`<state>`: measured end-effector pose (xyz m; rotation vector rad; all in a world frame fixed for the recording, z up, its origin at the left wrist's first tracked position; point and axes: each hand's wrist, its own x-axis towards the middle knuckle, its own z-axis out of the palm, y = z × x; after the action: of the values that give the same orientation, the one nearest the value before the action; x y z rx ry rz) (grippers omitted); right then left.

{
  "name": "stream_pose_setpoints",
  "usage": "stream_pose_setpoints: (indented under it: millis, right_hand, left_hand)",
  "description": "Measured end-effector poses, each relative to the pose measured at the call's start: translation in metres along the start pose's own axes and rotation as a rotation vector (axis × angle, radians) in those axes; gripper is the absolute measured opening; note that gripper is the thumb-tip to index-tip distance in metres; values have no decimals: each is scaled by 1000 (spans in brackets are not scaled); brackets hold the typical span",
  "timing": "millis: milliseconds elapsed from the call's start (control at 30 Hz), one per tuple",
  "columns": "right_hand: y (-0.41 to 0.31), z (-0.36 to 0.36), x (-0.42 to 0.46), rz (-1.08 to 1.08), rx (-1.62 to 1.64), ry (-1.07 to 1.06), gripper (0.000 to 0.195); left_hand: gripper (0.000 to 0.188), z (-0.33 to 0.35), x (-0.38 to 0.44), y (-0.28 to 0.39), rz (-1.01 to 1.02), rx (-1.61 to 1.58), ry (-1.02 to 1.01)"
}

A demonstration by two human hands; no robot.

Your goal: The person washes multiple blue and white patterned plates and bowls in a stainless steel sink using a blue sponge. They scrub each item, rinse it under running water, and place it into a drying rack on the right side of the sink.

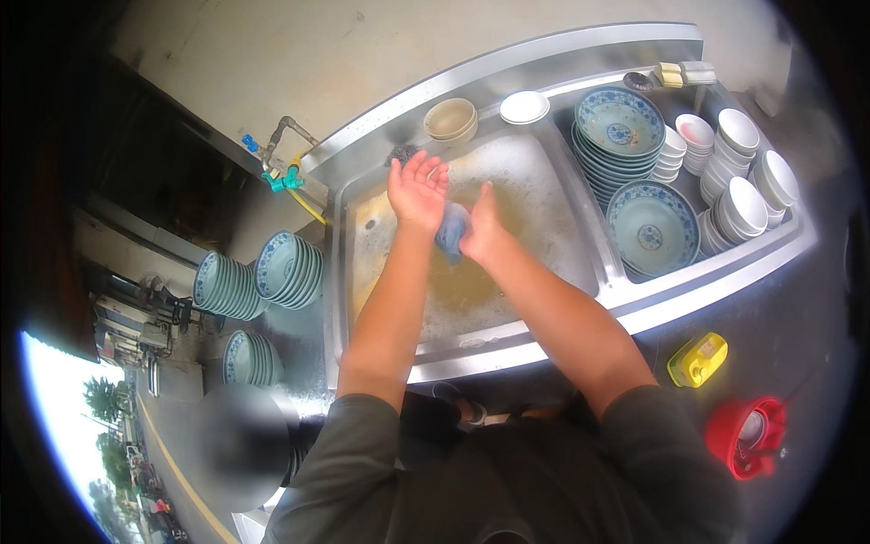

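Note:
Over the left basin of a stainless steel sink (513,340), my left hand (419,190) is palm up with its fingers apart, holding nothing visible. My right hand (484,224) is beside it, thumb raised, its fingers mostly hidden. A blurred bluish thing (451,233), perhaps a cloth or thin plastic, hangs between the hands against my right palm; whether the fingers grip it is unclear. Shallow murky water (469,285) lies in the basin below. A dark scouring pad (402,154) sits at the basin's back edge, beyond my left hand.
Beige bowls (450,119) and white dishes (525,107) stand on the back ledge. The right basin holds blue-patterned bowls (649,228) and white bowls (744,204). More bowl stacks (289,268) stand left, near a teal-handled tap (283,181). A yellow jug (698,360) and red bucket (744,438) are at right.

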<state>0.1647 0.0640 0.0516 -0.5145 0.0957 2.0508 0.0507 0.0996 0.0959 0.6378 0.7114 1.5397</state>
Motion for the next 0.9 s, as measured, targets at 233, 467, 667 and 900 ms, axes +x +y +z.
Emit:
stream_pose_setpoints:
  millis: [233,467,667,900]
  right_hand:
    - [-16,-5,-7,-430,-598,47,53]
    - [-22,-46,27,-778,-1869,86,47]
    - [-16,-66,21,-867,-2229,-11,56]
    - [-35,-89,6,-613,-2431,480,70]
  left_hand:
    - [31,-89,-40,26,-62,668,138]
    - [34,-138,-74,-7,-125,1268,51]
    - [50,-157,-91,-35,-53,1682,-87]
    - [62,-196,-63,-92,-82,1810,-404]
